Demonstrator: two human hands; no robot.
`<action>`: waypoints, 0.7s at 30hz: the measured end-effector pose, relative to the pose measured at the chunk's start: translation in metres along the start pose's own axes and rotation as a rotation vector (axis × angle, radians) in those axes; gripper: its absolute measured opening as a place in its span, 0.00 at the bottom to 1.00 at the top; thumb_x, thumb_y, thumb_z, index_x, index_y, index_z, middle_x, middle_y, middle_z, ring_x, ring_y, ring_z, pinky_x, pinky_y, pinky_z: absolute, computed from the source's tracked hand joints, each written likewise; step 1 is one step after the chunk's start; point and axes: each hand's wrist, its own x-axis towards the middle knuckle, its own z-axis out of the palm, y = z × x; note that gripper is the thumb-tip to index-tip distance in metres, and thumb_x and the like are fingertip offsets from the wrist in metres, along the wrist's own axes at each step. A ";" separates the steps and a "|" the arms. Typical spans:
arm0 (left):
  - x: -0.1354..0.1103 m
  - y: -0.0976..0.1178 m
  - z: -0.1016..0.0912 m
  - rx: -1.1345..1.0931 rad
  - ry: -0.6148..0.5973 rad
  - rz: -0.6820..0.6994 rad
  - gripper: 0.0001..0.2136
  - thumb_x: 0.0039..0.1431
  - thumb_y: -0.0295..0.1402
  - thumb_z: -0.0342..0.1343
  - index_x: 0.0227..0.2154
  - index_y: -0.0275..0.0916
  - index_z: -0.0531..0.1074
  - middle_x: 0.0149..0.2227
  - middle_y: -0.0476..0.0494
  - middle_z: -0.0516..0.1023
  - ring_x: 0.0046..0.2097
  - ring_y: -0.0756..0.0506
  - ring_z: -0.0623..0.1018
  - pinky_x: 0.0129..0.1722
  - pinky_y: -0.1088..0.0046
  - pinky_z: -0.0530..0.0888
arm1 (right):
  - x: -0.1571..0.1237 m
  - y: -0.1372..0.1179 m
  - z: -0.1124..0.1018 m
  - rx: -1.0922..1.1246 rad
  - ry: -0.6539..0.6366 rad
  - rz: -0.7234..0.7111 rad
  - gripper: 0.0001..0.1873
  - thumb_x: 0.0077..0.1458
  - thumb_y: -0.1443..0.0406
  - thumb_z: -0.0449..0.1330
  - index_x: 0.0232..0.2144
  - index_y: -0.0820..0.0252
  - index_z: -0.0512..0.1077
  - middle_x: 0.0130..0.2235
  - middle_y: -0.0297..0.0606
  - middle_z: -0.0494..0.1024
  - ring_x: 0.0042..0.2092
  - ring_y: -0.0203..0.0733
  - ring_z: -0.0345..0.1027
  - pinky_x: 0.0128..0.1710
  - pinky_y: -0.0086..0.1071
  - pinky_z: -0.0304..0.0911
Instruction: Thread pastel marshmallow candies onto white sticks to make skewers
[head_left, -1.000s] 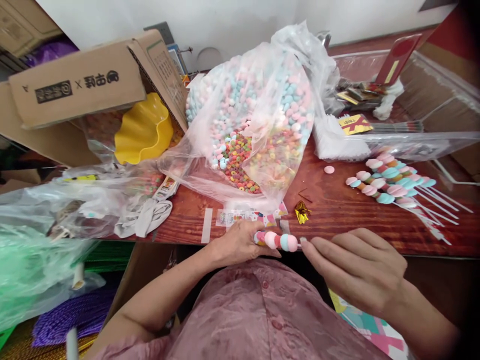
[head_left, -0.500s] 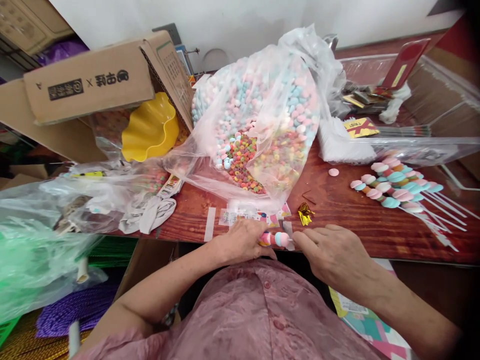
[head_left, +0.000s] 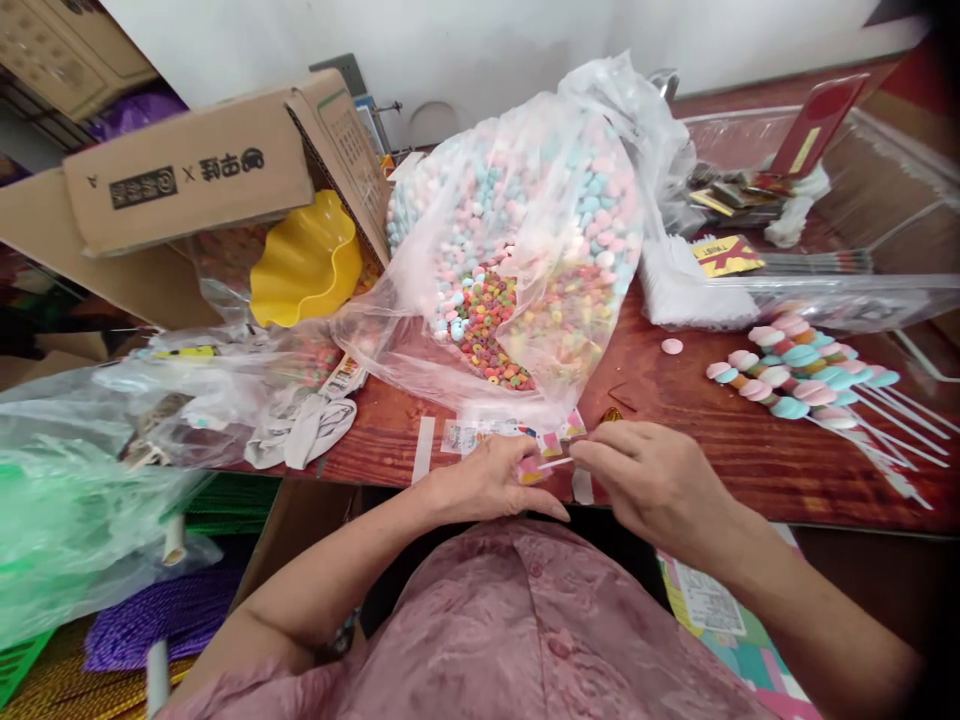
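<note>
Near the table's front edge my left hand (head_left: 491, 482) is closed around a small printed plastic bag (head_left: 529, 470) in pink and yellow; its contents are mostly hidden. A thin white stick (head_left: 556, 463) juts out of the bag to the right. My right hand (head_left: 656, 472) pinches the far end of that stick between thumb and fingers. Just behind my hands lie flat printed bags (head_left: 484, 432). Gold twist ties (head_left: 613, 413) show partly behind my right hand. Several marshmallow skewers (head_left: 806, 370) with white sticks are piled on the right.
A big clear bag (head_left: 517, 210) of marshmallows and ring candies fills the middle back. At left stand a cardboard box (head_left: 187, 180) and a yellow wavy bowl (head_left: 304, 260), near a grey glove (head_left: 300, 430). A clear plastic bin (head_left: 840, 300) is at right; one loose marshmallow (head_left: 672, 346) lies nearby.
The pink and blue marshmallow end seen between my hands is out of sight; a white stick shows there now. My right hand has shifted and partly covers the gold twist ties.
</note>
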 end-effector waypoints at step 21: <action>0.009 -0.010 0.015 -0.780 0.566 -0.036 0.18 0.48 0.46 0.67 0.27 0.36 0.70 0.18 0.55 0.68 0.18 0.57 0.62 0.19 0.81 0.59 | 0.008 -0.007 0.031 0.523 0.347 0.340 0.13 0.61 0.69 0.57 0.49 0.56 0.70 0.38 0.36 0.77 0.29 0.34 0.67 0.28 0.29 0.63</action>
